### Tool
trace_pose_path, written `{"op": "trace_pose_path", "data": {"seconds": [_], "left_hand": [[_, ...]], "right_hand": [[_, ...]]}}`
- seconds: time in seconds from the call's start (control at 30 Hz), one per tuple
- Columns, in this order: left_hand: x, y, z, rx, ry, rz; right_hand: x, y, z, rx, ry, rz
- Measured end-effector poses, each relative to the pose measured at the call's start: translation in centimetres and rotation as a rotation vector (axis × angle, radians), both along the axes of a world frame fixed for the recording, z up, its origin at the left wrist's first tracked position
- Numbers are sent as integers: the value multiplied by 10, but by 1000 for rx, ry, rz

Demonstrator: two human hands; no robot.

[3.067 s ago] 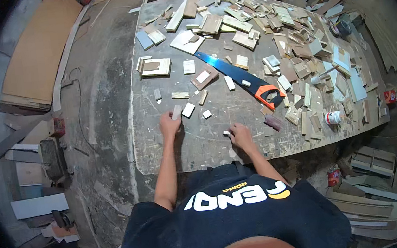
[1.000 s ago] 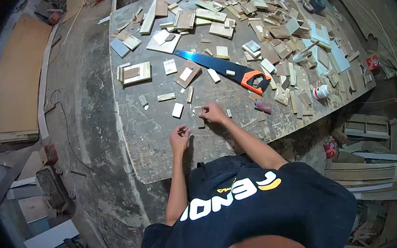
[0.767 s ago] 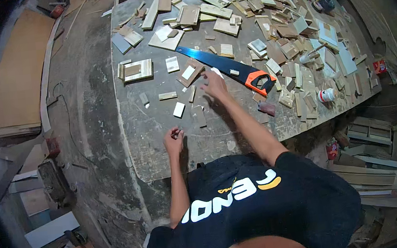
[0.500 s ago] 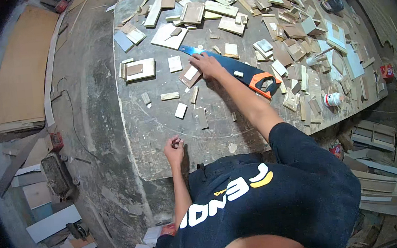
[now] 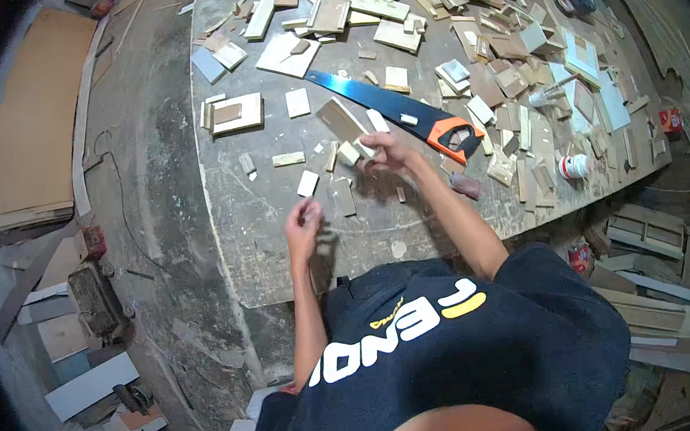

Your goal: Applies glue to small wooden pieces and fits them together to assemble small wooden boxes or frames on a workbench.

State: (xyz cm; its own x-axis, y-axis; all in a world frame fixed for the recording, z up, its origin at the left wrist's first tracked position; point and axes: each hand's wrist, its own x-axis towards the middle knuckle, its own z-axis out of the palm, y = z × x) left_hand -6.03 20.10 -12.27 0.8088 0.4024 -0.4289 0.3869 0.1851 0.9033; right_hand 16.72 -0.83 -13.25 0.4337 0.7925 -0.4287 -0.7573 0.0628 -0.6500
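My right hand [image 5: 391, 152] grips a small wooden board [image 5: 341, 119], tilted up off the table, with a pale block [image 5: 348, 153] at its lower end. My left hand [image 5: 303, 218] is closed near the table's front, fingers curled together; whatever they may hold is hidden. Just beyond it lies a small white rectangular piece [image 5: 307, 183]. A handsaw [image 5: 375, 97] with an orange and black handle rests diagonally past my right hand. Close to that hand is a narrow white piece [image 5: 377, 121].
Wood offcuts [image 5: 469, 34] are heaped over the table's [image 5: 269, 257] far and right parts. A white bottle [image 5: 575, 166] lies at right, and a reddish-brown piece [image 5: 465, 186] by my right forearm. Boards [image 5: 37, 122] are stacked on the floor at left.
My right hand has come back toward me, lifting the wooden board off the table. My left hand has moved slightly forward, its fingers still curled.
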Motion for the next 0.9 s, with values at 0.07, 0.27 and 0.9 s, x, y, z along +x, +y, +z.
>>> {"op": "trace_pose_path", "data": {"seconds": [0.07, 0.27, 0.9], "left_hand": [[23, -10, 20, 58, -178, -87], [50, -40, 72, -158, -297, -152], [31, -46, 59, 32, -212, -316]], "right_hand": [[-47, -12, 16, 68, 116, -40], [-133, -23, 47, 295, 235, -56], [-174, -59, 69, -371, -541, -307]]}}
